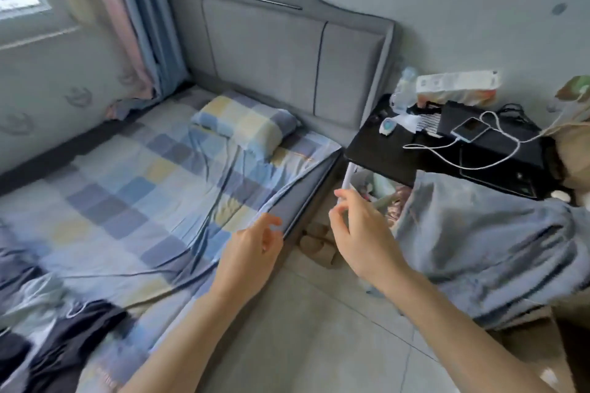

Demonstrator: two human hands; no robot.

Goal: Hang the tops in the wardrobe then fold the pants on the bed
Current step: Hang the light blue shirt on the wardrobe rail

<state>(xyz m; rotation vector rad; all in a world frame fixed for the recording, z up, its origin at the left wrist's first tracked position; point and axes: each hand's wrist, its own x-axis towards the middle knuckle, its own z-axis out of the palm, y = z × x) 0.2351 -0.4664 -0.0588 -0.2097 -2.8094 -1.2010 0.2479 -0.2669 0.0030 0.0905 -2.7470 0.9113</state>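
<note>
While both my left hand (252, 252) and right hand (357, 233) hang loosely curled and empty at frame centre, the dark clothes (64, 338) lie lower left on the bed (134, 188); I'd spread one flat before folding.

Two empty hands (252, 252) over bed (127, 201)

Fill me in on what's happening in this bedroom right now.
A person stands beside the bed with both arms stretched forward. The left hand and right hand hover over the mattress edge and floor, fingers loosely curled, holding nothing. Dark garments lie in a heap at the near corner of the bed, not yet folded. A grey-blue garment is draped to the right, below the black bedside table, which carries a phone on a white cable.
</note>
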